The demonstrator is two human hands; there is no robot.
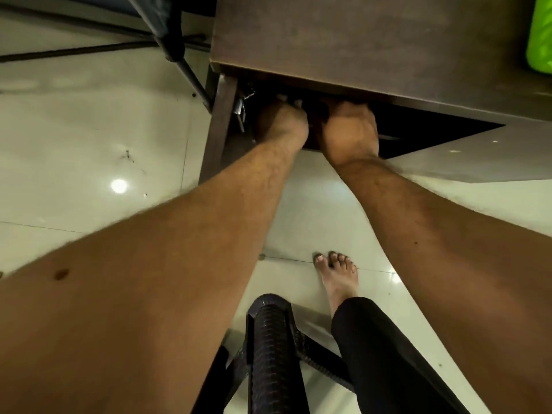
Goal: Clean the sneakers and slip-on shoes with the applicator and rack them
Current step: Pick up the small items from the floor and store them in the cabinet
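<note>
Both my hands reach into the dark opening of a brown wooden shoe cabinet [358, 40], just under its top board. My left hand [282, 124] is curled like a fist round a dark shoe [316, 110] that shows small white parts above my knuckles. My right hand [349, 130] lies next to it on the right, back of the hand up. Its fingers go under the cabinet top and are hidden. Most of the shoe is hidden in shadow and behind the hands. No applicator is in view.
The cabinet's left door [218, 124] stands open with a metal latch [240, 112]. A black metal frame [179, 55] stands at the upper left and a green object [540, 34] sits on the cabinet top. A black woven chair [268, 339] and my bare foot [337, 273] are on the glossy tiled floor.
</note>
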